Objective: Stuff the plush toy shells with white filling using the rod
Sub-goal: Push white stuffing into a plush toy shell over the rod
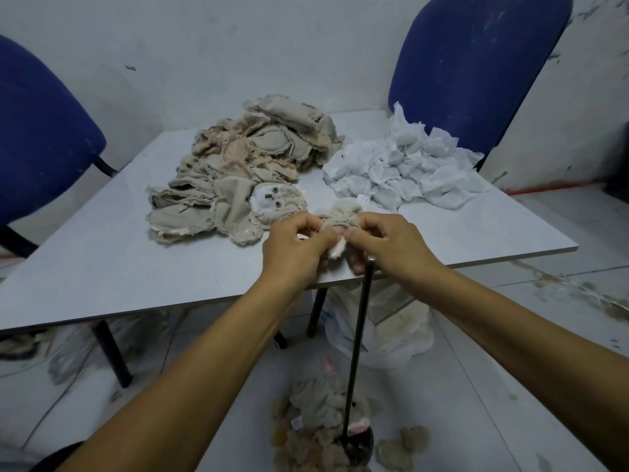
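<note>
A grey table (pixel 102 260) stands between two blue chairs (pixel 476 63). At its near edge, left hand (pixel 296 250) and right hand (pixel 391 247) both pinch one plush shell (pixel 343 212).

Table (pixel 102 267): fills the middle of the frame, near edge running across the centre.
Shell pile (pixel 245 172): on the table, centre-left.
Wrapped bundles (pixel 408 172): on the table, right of the shell pile, just beside it.
Hands: left hand (pixel 296 250) and right hand (pixel 391 243) meet at the table's near edge, a shell (pixel 340 212) between them.
Rod (pixel 357 349): upright below the right hand, foot at bottom centre.
Floor toys (pixel 316 427): around the rod's foot.
Chairs: one upper left (pixel 44 137), one upper right (pixel 476 69), behind the table.
</note>
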`<act>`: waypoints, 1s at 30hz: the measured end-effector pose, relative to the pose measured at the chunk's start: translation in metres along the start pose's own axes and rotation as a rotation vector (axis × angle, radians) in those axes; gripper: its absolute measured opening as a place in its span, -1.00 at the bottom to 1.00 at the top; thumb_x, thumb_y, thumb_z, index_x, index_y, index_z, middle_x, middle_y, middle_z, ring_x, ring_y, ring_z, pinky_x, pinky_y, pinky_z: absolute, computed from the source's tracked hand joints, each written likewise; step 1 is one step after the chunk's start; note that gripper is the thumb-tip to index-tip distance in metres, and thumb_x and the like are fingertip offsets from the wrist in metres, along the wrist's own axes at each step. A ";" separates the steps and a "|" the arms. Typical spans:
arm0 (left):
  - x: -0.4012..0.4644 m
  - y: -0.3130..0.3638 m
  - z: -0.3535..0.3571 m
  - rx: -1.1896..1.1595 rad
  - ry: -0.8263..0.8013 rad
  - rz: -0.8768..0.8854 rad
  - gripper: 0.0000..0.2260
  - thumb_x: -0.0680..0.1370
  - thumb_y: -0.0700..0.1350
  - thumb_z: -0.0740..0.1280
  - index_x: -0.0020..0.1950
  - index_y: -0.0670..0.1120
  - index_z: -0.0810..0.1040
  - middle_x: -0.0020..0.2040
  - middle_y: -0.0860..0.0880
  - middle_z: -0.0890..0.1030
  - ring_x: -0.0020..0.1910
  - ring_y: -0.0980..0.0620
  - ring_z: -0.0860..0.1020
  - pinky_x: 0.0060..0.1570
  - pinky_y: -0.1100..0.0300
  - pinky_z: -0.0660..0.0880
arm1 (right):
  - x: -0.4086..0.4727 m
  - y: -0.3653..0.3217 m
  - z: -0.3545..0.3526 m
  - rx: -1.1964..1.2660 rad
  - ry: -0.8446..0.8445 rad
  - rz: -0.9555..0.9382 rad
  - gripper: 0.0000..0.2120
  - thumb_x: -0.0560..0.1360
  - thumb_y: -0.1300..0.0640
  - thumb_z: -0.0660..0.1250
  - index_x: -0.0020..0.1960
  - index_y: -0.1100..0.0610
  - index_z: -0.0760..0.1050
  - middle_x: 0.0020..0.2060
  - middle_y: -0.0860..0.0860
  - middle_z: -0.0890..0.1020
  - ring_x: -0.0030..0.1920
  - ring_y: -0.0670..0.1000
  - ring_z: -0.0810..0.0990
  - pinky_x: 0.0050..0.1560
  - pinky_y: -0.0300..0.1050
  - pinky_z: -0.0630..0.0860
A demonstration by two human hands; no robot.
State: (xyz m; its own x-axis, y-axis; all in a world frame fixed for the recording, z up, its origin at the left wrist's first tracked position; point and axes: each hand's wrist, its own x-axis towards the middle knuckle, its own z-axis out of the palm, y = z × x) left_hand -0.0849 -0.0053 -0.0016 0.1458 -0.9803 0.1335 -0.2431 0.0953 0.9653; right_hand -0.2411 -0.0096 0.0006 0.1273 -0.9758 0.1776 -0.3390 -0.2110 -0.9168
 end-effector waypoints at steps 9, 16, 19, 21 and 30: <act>-0.017 -0.002 -0.001 0.120 -0.099 0.177 -0.84 0.39 -0.06 0.56 -0.16 0.03 0.60 -0.29 0.09 0.57 -0.31 0.12 0.54 -0.12 0.14 0.57 | 0.011 0.000 0.000 -0.022 0.090 0.099 -0.81 0.50 0.21 0.37 -0.30 0.19 0.54 -0.45 -0.02 0.60 -0.39 0.01 0.68 -0.24 -0.05 0.67; -0.009 0.001 -0.007 0.071 0.016 0.128 -0.92 0.28 -0.14 0.47 -0.29 -0.08 0.59 -0.41 0.10 0.52 -0.31 0.08 0.52 -0.12 -0.11 0.63 | -0.009 -0.004 -0.002 0.046 -0.093 0.030 -0.86 0.54 0.12 0.36 -0.20 0.11 0.53 -0.33 0.07 0.60 -0.27 0.04 0.60 -0.14 0.00 0.57; -0.007 0.002 -0.004 -0.016 0.026 0.028 -0.94 0.29 -0.15 0.45 -0.33 -0.08 0.59 -0.37 -0.03 0.61 -0.34 -0.02 0.59 -0.37 -0.05 0.59 | -0.013 -0.002 -0.002 -0.143 -0.091 -0.070 -0.83 0.51 0.06 0.43 -0.10 0.14 0.51 -0.28 0.10 0.60 -0.20 0.15 0.59 -0.13 0.05 0.52; -0.005 0.002 0.000 -0.101 0.030 -0.040 -0.87 0.36 -0.22 0.44 -0.38 -0.06 0.58 -0.40 -0.12 0.63 -0.44 -0.03 0.61 -0.51 0.16 0.50 | -0.012 -0.002 0.001 -0.244 -0.027 -0.119 -0.78 0.52 0.01 0.42 -0.09 0.16 0.51 -0.25 0.12 0.63 -0.17 0.15 0.62 -0.12 0.07 0.52; -0.004 -0.004 -0.013 -0.274 -0.201 0.005 -0.73 0.52 -0.36 0.37 -0.28 -0.05 0.64 -0.29 -0.06 0.64 -0.29 -0.03 0.64 -0.20 0.21 0.61 | 0.000 0.006 0.007 -0.316 0.155 -0.155 -0.74 0.53 0.02 0.38 -0.17 0.21 0.49 -0.43 -0.08 0.46 -0.42 -0.15 0.38 -0.34 -0.27 0.31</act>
State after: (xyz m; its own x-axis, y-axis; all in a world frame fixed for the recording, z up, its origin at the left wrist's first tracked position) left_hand -0.0718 0.0001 -0.0035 -0.0534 -0.9916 0.1182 0.0275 0.1169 0.9928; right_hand -0.2362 -0.0108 -0.0072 0.0653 -0.9227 0.3799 -0.6007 -0.3403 -0.7234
